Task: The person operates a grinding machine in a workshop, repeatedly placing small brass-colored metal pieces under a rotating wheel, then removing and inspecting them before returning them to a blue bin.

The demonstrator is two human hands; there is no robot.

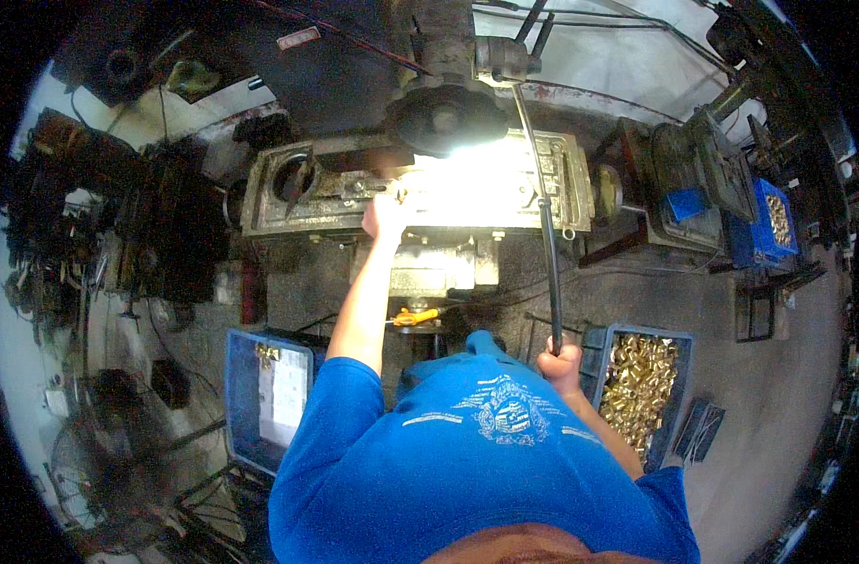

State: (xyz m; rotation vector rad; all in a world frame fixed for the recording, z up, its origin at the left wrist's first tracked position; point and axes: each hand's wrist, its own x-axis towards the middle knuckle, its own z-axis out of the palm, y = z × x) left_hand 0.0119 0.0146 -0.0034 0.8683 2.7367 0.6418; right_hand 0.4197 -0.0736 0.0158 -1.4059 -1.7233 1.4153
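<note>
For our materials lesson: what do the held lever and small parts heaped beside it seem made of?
Lever: probably steel, shiny along its slim rod; the thicker black grip could be rubber or plastic. Small parts: bright, perhaps brass, from golden glints.

Near left, a caged fan (110, 446) stands in shadow; dark machinery (162, 202) fills the far left, and at far right a blue crate (759, 230) sits beside another machine (688, 164)
</note>
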